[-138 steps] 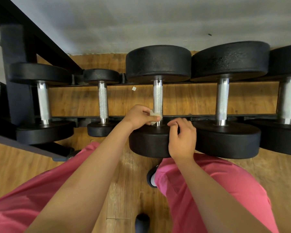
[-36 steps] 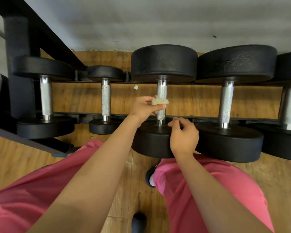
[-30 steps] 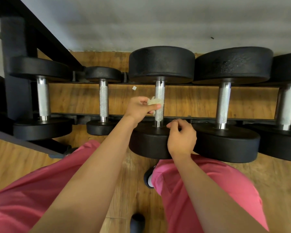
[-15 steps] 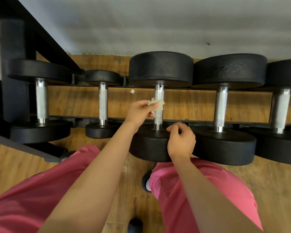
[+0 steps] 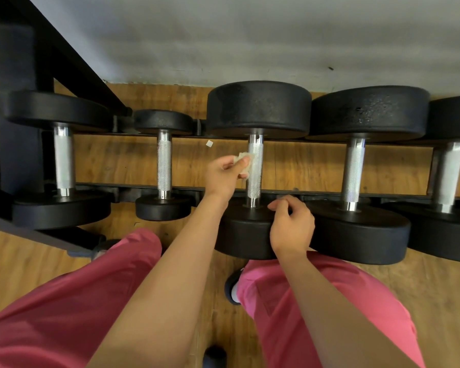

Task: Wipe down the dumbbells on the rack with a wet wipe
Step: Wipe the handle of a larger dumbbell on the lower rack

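Observation:
Several black dumbbells with knurled steel handles lie across the black rack rails (image 5: 144, 186). My left hand (image 5: 223, 173) pinches a small crumpled white wet wipe (image 5: 246, 164) against the left side of the middle dumbbell's handle (image 5: 255, 168). My right hand (image 5: 291, 227) rests on the near head of that middle dumbbell (image 5: 245, 235), fingers curled over its top edge beside the handle's base. The dumbbell's far head (image 5: 259, 107) stands against the wall.
A larger dumbbell (image 5: 353, 171) sits directly right, another (image 5: 448, 173) beyond it. A small dumbbell (image 5: 164, 166) and a mid-sized one (image 5: 63, 160) lie to the left by the rack's black upright (image 5: 14, 102). Wooden floor shows below; my pink-trousered legs fill the foreground.
My left hand slid the wipe from the handle's base up to its middle, then around to its left side. My right hand stayed on the near head.

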### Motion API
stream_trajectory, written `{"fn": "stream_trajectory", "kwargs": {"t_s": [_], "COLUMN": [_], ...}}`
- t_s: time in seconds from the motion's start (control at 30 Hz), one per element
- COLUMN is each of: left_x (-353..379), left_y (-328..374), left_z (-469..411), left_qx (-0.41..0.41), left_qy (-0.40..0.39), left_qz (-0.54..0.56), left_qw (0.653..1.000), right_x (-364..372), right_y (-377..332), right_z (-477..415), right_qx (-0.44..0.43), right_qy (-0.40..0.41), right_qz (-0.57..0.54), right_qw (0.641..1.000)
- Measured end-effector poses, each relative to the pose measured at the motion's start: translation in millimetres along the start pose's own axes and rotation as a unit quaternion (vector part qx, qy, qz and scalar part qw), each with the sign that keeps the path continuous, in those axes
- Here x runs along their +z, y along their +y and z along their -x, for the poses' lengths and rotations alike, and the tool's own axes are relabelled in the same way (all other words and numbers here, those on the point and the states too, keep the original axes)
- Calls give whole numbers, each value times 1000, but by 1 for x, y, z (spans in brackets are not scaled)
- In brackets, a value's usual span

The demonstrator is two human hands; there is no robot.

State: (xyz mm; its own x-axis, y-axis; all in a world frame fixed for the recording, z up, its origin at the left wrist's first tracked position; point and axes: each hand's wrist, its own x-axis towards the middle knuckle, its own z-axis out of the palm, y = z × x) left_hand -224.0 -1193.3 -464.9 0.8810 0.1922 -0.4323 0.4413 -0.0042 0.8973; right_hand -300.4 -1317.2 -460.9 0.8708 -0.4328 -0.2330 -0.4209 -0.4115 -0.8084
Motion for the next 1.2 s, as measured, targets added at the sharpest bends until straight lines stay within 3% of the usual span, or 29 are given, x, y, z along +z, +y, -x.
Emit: {"fn": "stream_trajectory", "kwargs": {"t_s": [0.1,0.27,0.43,0.67,0.8,1.0,1.2], "left_x": [6,7,12,7,10,8,-1], "left_y": [3,3,11,6,12,17,24], "left_z": [2,-2,-5,-7,-9,-8,-4], "left_qx": [2,-29,-47,-67,-72,-43,-38], "left_qy": [-33,29,-21,21,-10,46,-24], "left_qz": [-1,31,11,76,67,64,112], "left_qw": [999,999,999,995,995,996,993], "right_x": [1,1,0,0,-1,0,-1], "right_y": [1,1,0,0,-1,0,1], "right_z": [0,0,0,0,0,0,0], "right_qx": [4,2,4,1,0,-4,-9], "right_qy": [0,0,-1,-4,-4,-5,-7], "right_qz": [6,3,2,-5,-6,-8,-10], "right_qw": [1000,1000,1000,1000,1000,1000,1000]}}
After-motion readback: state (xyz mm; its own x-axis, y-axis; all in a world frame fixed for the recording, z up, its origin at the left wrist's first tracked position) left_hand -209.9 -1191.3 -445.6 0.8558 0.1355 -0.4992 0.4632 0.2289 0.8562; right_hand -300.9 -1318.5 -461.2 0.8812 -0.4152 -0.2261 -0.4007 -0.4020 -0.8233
